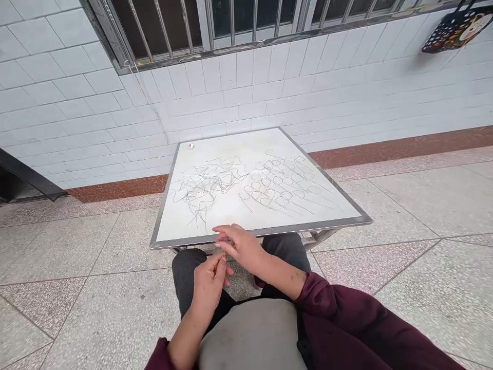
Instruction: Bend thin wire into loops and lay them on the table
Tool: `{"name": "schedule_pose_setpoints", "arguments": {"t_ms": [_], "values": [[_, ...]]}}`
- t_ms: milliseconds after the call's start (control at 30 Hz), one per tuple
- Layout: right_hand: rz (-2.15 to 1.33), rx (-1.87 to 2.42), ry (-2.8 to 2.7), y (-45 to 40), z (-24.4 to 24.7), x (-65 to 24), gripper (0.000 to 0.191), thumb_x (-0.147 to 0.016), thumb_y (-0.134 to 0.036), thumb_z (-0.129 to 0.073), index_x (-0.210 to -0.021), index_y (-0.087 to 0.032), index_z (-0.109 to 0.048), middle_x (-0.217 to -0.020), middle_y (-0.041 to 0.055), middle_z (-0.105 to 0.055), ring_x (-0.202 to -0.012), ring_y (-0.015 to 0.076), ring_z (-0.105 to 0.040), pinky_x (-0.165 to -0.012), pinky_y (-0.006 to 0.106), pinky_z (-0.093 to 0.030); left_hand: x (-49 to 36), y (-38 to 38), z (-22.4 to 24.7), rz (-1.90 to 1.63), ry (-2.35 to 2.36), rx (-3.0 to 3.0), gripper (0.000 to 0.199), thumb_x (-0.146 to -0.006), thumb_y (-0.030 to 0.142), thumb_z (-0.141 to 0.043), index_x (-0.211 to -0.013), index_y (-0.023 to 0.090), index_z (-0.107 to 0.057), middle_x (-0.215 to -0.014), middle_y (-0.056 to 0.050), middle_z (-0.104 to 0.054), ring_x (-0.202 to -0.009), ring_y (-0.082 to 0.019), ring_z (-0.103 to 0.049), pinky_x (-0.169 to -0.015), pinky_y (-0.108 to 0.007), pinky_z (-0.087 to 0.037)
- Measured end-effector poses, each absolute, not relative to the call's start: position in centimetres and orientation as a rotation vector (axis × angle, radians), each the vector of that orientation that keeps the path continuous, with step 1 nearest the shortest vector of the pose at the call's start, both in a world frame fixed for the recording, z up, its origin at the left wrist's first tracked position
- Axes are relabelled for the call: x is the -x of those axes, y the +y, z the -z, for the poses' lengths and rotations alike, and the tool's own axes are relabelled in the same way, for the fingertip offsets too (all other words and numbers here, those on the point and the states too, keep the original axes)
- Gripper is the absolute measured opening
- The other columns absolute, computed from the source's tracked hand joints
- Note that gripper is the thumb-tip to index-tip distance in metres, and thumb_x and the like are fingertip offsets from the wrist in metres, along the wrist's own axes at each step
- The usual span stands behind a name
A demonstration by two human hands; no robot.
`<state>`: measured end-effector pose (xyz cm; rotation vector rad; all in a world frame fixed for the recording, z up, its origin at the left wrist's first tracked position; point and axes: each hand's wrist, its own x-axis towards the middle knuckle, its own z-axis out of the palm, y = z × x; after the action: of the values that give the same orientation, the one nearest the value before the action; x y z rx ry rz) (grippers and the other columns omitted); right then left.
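Note:
My left hand (210, 280) is in front of the table's near edge, above my lap. Its thumb and forefinger are pinched on a small, thin, orange-brown piece (225, 254), mostly hidden by the fingers. Just above and to the right is my right hand (242, 249), palm down, its thumb and fingers pointing left and held apart around the top of that piece. Whether a fine strand lies between the right fingers is too small to tell. Beyond both hands, wavy thin dark wires (208, 185) lie tangled on the left of the tabletop. Looped wires with straight tails (277, 182) are spread on the right.
The white table (231, 223) has a grey metal rim and stands near a white tiled wall (239, 97). A small red-and-white item (191, 147) sits at its far left corner. Above is a barred window (231, 25). A dark patterned basket (454, 31) hangs at upper right.

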<state>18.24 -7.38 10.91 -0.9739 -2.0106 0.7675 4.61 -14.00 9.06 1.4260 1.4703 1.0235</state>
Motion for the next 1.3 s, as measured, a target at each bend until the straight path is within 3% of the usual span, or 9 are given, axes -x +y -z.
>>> {"name": "schedule_pose_setpoints", "arguments": {"t_ms": [167, 300, 433, 567, 667, 833, 933, 1167, 1300], "values": [[-0.810, 0.995, -2.057, -7.0, -9.9, -18.1, 0.033, -0.098, -0.031, -0.037, -0.127, -0.026, -0.053, -0.098, 0.0067, -0.065, -0.082, 0.0177, -0.058, -0.076, 0.031, -0.045, -5.4, -13.9, -8.6, -0.981, 1.398, -1.410, 0.032, -0.089, 0.041, -0.049, -0.100, 0.018, -0.069, -0.063, 0.000, -0.066, -0.042, -0.011, -0.055, -0.049, -0.023, -0.045], [-0.987, 0.915, -1.915, -6.7, -9.8, -18.7, 0.036, -0.099, -0.037, -0.032, -0.129, -0.027, -0.050, -0.079, 0.0013, -0.056, -0.058, 0.0126, -0.047, -0.061, 0.027, -0.039, -5.0, -14.0, -8.7, -0.971, 1.344, -1.342, 0.035, -0.087, 0.043, -0.053, -0.103, 0.016, -0.069, -0.074, -0.005, -0.070, -0.053, -0.016, -0.063, -0.052, -0.026, -0.049], [-1.259, 0.824, -1.912, -6.5, -10.6, -19.9, 0.040, -0.100, -0.044, -0.027, -0.125, -0.025, -0.051, -0.067, -0.0031, -0.045, -0.056, 0.0110, -0.041, -0.057, 0.025, -0.036, -3.0, -13.5, -10.0, -1.258, 1.581, -1.529, 0.036, -0.091, 0.036, -0.049, -0.120, 0.020, -0.060, -0.105, -0.010, -0.069, -0.092, -0.023, -0.066, -0.078, -0.035, -0.052], [-1.724, 0.570, -1.931, -6.7, -11.4, -20.6, 0.041, -0.098, -0.049, -0.032, -0.114, -0.020, -0.057, -0.062, -0.0058, -0.040, -0.050, 0.0079, -0.036, -0.049, 0.020, -0.032, -0.7, -12.1, -11.9, -1.352, 1.606, -2.116, 0.047, -0.089, 0.026, -0.052, -0.136, 0.024, -0.047, -0.138, -0.010, -0.052, -0.132, -0.027, -0.040, -0.109, -0.048, -0.029], [-1.956, 0.391, -1.797, -6.8, -11.6, -20.7, 0.041, -0.096, -0.050, -0.036, -0.111, -0.018, -0.056, -0.060, -0.0072, -0.037, -0.046, 0.0063, -0.031, -0.043, 0.019, -0.027, -0.3, -11.4, -12.1, -1.159, 1.427, -2.171, 0.034, -0.092, 0.023, -0.047, -0.123, 0.027, -0.060, -0.121, -0.004, -0.065, -0.122, -0.023, -0.052, -0.112, -0.048, -0.024], [-1.939, 0.484, -1.633, -6.9, -11.6, -20.6, 0.036, -0.095, -0.051, -0.038, -0.104, -0.019, -0.054, -0.062, -0.0076, -0.038, -0.046, 0.0050, -0.031, -0.042, 0.017, -0.024, -1.3, -12.1, -10.4, -1.191, 1.372, -1.534, 0.027, -0.090, 0.034, -0.051, -0.109, 0.022, -0.066, -0.103, -0.007, -0.071, -0.088, -0.022, -0.068, -0.086, -0.039, -0.051], [-1.793, 0.625, -1.707, -6.8, -11.2, -20.2, 0.035, -0.095, -0.050, -0.039, -0.106, -0.020, -0.052, -0.064, -0.0067, -0.043, -0.048, 0.0057, -0.036, -0.045, 0.018, -0.029, -2.0, -12.5, -9.8, -1.192, 1.307, -1.254, 0.031, -0.088, 0.040, -0.053, -0.106, 0.018, -0.065, -0.090, -0.007, -0.072, -0.075, -0.021, -0.070, -0.076, -0.037, -0.055], [-1.198, 0.866, -1.816, -6.3, -9.4, -18.7, 0.023, -0.091, -0.042, -0.050, -0.088, -0.021, -0.060, -0.080, 0.0009, -0.056, -0.072, 0.0134, -0.050, -0.066, 0.027, -0.039, -2.9, -12.7, -10.1, -1.229, 1.202, -0.905, 0.034, -0.085, 0.044, -0.057, -0.102, 0.016, -0.065, -0.096, -0.011, -0.073, -0.086, -0.022, -0.069, -0.079, -0.036, -0.052], [-1.161, 0.868, -1.821, -6.2, -9.5, -18.9, 0.019, -0.091, -0.037, -0.052, -0.092, -0.022, -0.065, -0.085, 0.0022, -0.059, -0.074, 0.0143, -0.051, -0.067, 0.027, -0.039, -2.2, -12.5, -10.7, -1.098, 1.206, -1.153, 0.028, -0.083, 0.038, -0.061, -0.100, 0.018, -0.071, -0.103, -0.009, -0.071, -0.099, -0.023, -0.063, -0.084, -0.032, -0.045]]}}
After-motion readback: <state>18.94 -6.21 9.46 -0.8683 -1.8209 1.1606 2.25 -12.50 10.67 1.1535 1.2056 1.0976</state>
